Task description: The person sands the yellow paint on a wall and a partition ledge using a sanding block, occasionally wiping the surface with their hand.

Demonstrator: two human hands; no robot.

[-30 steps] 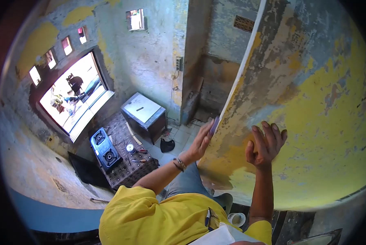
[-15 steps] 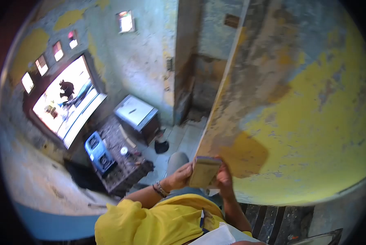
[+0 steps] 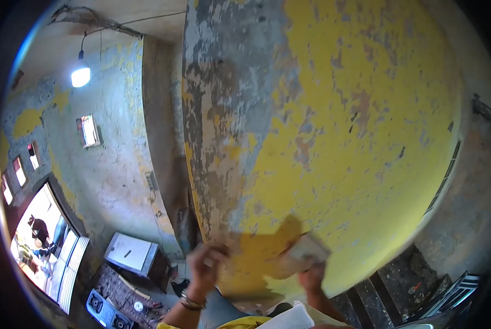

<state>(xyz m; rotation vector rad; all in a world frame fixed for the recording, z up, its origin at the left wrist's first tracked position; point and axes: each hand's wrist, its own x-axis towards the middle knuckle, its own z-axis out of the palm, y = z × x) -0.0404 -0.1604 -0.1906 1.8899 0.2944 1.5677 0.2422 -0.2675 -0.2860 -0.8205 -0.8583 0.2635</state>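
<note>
My right hand (image 3: 313, 276) grips a flat, pale rectangular block (image 3: 307, 253) by its lower edge; motion smears it, and its exact kind does not show. The block stands up in front of a peeling wall (image 3: 333, 181) with yellow paint and bare grey and brown patches. My left hand (image 3: 206, 268), with bracelets at the wrist, is raised beside the wall's edge. Its blurred fingers are loosely curled and apart, with nothing visible in them. Shadows of hand and block fall on the lower yellow paint.
At lower left, a blue two-burner stove (image 3: 106, 310) sits on a dark counter (image 3: 114, 281). A white-topped cabinet (image 3: 130, 253) stands behind. A lit bulb (image 3: 81, 77) hangs above. Dark slats (image 3: 374, 299) and a metal frame (image 3: 448, 299) lie at lower right.
My left hand has let go of the block and moved left. The block has shifted right in my right hand. The view has swung up and right, showing more wall.
</note>
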